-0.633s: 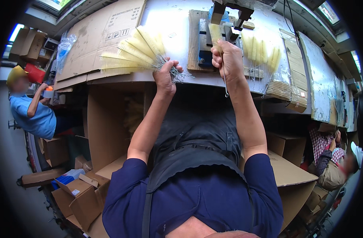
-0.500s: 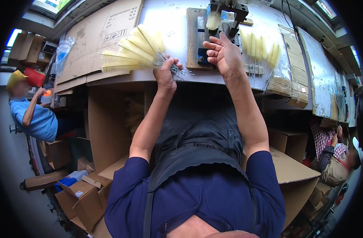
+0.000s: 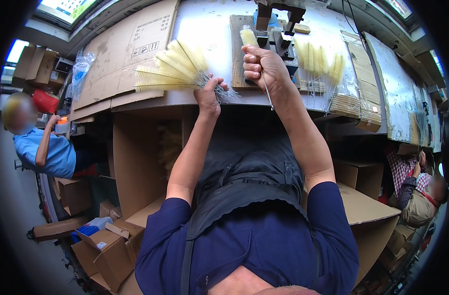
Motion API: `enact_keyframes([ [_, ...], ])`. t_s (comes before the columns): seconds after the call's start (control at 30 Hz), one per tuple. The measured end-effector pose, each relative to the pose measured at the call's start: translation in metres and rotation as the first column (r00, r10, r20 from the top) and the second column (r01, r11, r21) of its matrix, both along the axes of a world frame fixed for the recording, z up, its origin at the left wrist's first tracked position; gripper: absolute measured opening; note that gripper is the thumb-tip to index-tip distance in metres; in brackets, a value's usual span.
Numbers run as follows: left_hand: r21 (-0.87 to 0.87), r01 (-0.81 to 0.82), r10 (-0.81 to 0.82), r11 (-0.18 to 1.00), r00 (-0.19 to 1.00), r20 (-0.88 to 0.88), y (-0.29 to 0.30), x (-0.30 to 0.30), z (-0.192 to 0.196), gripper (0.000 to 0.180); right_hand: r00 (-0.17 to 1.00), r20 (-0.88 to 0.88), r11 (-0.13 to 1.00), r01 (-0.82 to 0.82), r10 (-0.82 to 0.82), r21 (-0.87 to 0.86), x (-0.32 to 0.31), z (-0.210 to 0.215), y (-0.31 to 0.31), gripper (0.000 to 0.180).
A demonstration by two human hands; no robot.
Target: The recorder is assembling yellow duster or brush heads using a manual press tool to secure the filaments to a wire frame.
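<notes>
My left hand [image 3: 210, 96] is closed around the twisted wire stems of a fanned bunch of pale yellow bristle brushes [image 3: 173, 69], whose heads spread to the left above the table. My right hand [image 3: 268, 69] grips a single bristle brush [image 3: 248, 37] by its wire stem. The brush's pale head points up and away, while the looped wire end hangs below my fist. Just beyond and to the right of that hand stands a black metal fixture [image 3: 283, 39] on a wooden board [image 3: 238, 54].
More yellow brushes [image 3: 318, 59] lie on the table to the right, beside flattened cardboard [image 3: 354, 73]. A large cardboard sheet [image 3: 121, 54] covers the left side. Open boxes [image 3: 136, 162] stand below the table edge. One person [image 3: 47, 147] is at far left, another [image 3: 413, 191] at far right.
My right hand, open at the fixture before, is now closed on a brush and has drawn it slightly left, away from the fixture. My left hand still holds the bunch.
</notes>
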State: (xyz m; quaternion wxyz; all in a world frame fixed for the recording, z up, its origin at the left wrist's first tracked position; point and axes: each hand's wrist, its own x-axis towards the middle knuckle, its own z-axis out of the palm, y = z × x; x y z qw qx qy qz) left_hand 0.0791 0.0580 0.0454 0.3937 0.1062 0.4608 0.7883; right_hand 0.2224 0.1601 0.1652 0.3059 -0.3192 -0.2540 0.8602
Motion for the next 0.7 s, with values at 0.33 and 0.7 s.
enact_keyframes([
  [0.33, -0.023, 0.058, -0.058, 0.998, 0.998, -0.016, -0.007, -0.004, 0.001, 0.026, 0.97, 0.054, 0.925, 0.208, -0.237, 0.319, 0.067, -0.032, -0.001, 0.027],
  [0.7, -0.024, 0.042, -0.042, 0.999, 0.999, -0.006, -0.003, -0.004, -0.003, 0.029, 0.979, 0.085, 0.957, 0.162, -0.186, 0.24, 0.08, -0.023, 0.021, 0.023],
])
